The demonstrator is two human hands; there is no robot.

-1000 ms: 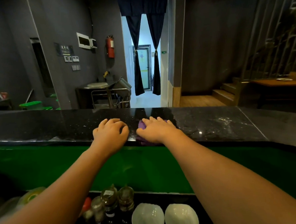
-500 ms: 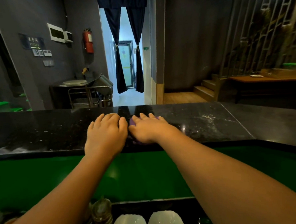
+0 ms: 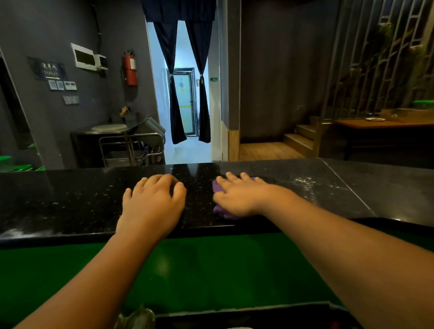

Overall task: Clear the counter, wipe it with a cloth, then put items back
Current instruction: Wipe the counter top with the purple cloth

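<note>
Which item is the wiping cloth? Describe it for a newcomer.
Find the long black speckled stone counter across the middle. On it, look under the flat right hand. The small purple cloth peeking out beneath it is the only purple thing there.

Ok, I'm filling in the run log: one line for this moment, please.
phase: wipe | right hand: flat on purple cloth, black counter | left hand: rests on counter, holds nothing

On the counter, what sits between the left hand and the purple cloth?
Nothing. In the head view, only a bare strip of the black speckled counter separates the left hand from the purple cloth under the right hand.
</note>
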